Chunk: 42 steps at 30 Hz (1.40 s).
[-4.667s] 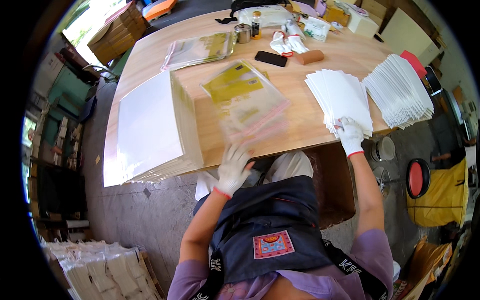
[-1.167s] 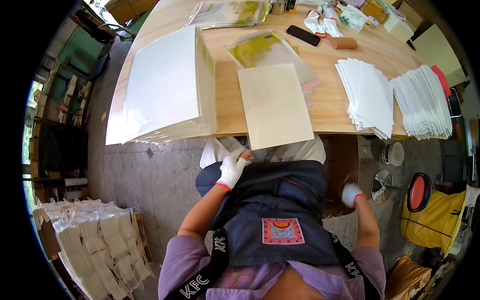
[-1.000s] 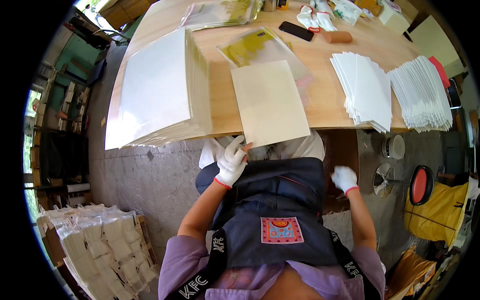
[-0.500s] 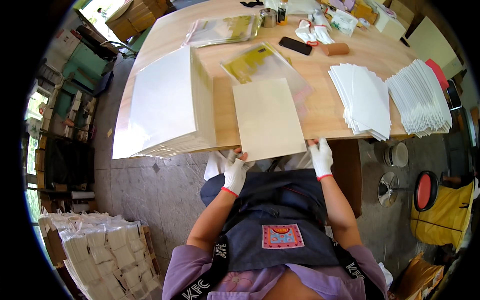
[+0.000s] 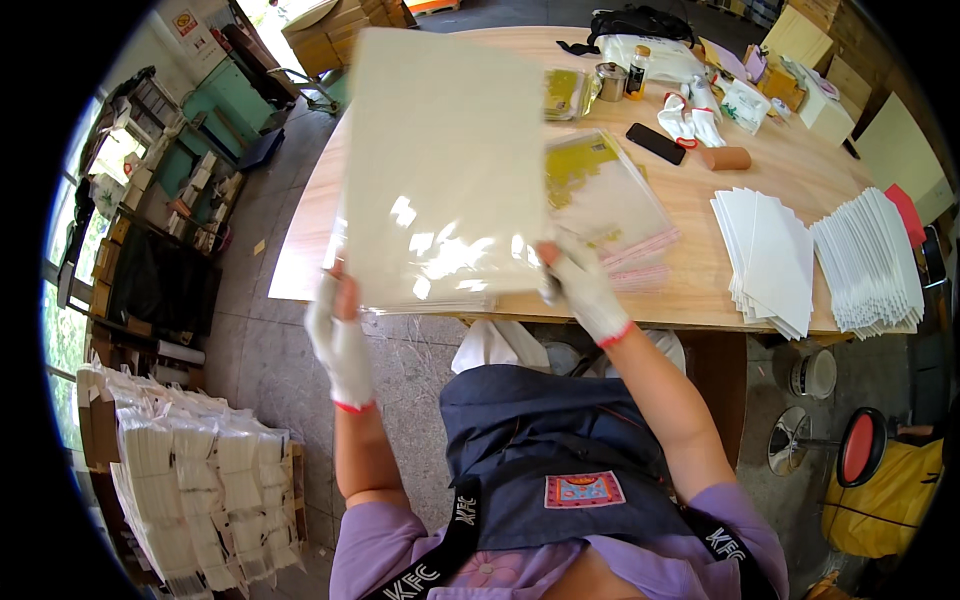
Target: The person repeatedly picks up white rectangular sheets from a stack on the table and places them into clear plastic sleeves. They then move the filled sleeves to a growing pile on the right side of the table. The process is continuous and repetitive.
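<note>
now | left hand (image 5: 342, 335), right hand (image 5: 588, 288) grip sheet (image 5: 450, 160) edges | sleeves (image 5: 625, 205), papers (image 5: 765, 258) apart

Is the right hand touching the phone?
No: the right hand holds the raised pale sheet near its lower right corner, apart from the phone.

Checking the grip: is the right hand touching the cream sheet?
Touching. The head view shows the right hand gripping the cream sheet by its lower right edge.

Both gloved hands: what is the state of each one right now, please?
Left hand: closed, holding the glossy cream sheet near its lower left corner.
Right hand: closed, holding the same sheet near its lower right corner.
</note>
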Tool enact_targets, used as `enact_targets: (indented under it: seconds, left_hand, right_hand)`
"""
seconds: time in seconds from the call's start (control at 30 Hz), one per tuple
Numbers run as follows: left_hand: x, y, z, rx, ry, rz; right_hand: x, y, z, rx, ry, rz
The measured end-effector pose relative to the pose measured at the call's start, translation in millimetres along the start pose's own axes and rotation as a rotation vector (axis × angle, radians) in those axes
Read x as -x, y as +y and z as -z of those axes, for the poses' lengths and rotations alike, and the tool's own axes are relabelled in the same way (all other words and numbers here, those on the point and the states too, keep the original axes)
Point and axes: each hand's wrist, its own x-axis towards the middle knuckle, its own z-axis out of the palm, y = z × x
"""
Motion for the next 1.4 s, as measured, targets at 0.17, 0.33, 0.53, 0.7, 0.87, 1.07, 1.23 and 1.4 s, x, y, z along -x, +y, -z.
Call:
enact_targets:
  seconds: [0.17,0.33,0.53,0.7,0.87,1.07,1.23,1.4]
  left_hand:
    - [-45.1,-53.2,38.3,-0.543,-0.059,-0.042]
    - [-14.4,-114.6,31.6,0.002,0.323,0.126]
    - [92.6,-204.2,13.2,0.156,0.404,0.281]
    - [155.3,-189.9,-53.1,-0.124,-0.121,0.213]
    - [129.9,-138.4,-123.4,-0.240,-0.521,-0.265]
    - [80.0,-115.4,-223.9,-0.440,-0.717,-0.598]
    - [64.8,-125.9,-248.1,-0.622,-0.809,-0.738]
    - [68.4,-118.3,-226.1,-0.512,-0.957,-0.746]
  right_hand:
    - [-40.9,-3.0,-46.1,0.439,-0.048,-0.020]
    - [-11.4,-17.1,-4.6,0.108,-0.009,-0.033]
    - [68.0,-2.7,192.2,1.226,0.691,0.004]
    - [110.4,-31.2,282.1,1.898,0.910,-0.322]
    - [117.1,-30.1,305.0,1.925,0.728,-0.284]
    - [153.9,-29.1,252.4,1.925,0.471,-0.048]
    - [196.3,-2.4,211.7,1.657,0.575,0.125]
    - [224.6,42.9,283.1,-0.276,0.973,-0.378]
